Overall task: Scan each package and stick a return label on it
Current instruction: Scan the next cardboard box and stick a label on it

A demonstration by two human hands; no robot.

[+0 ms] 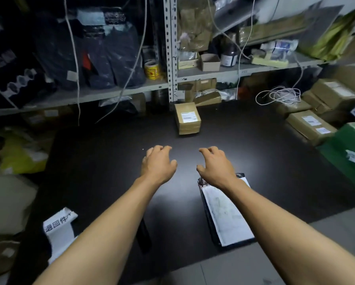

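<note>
A small brown cardboard package (187,118) with a white shipping label on top stands at the far side of the black table (102,161). My left hand (159,163) and my right hand (215,164) hover side by side over the table, a short way in front of that package, fingers loosely curled, holding nothing. A flat dark mailer with a white sheet on it (226,214) lies under my right forearm. A strip of white labels with black printed characters (58,231) hangs at the table's near left edge. A dark object by my left forearm (144,237) is mostly hidden.
Metal shelving (170,58) behind the table is crammed with dark bags, boxes and a yellow tape roll (152,69). Several brown boxes (310,126) and a green box (345,153) crowd the right. Coiled white cable (279,95) lies at the back right. Yellow bags (22,155) sit left.
</note>
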